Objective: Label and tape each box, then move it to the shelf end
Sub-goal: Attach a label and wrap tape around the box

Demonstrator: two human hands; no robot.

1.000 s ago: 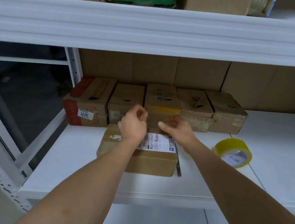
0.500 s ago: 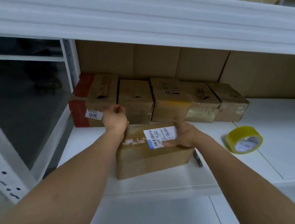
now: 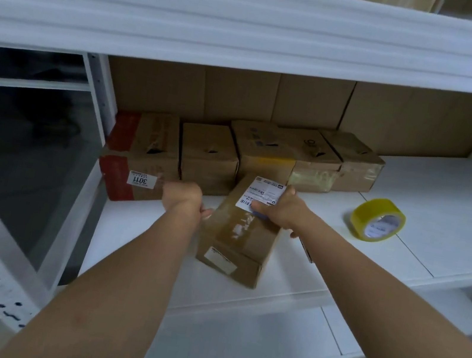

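Observation:
A brown cardboard box lies on the white shelf, turned with one short end toward me. A white shipping label sits on its far top. My right hand grips the box's far right side, thumb on the label. My left hand holds the box's left edge, fingers curled round it. A roll of yellow tape lies on the shelf to the right, apart from both hands.
Several taped cardboard boxes stand in a row against the cardboard back wall, the leftmost with red tape and a 3011 sticker. A dark flat tool lies just right of the box. White upright post at left, upper shelf beam overhead.
Both hands went from pressing the label on top to gripping the box's sides. The box has been rotated so its short end now faces me.

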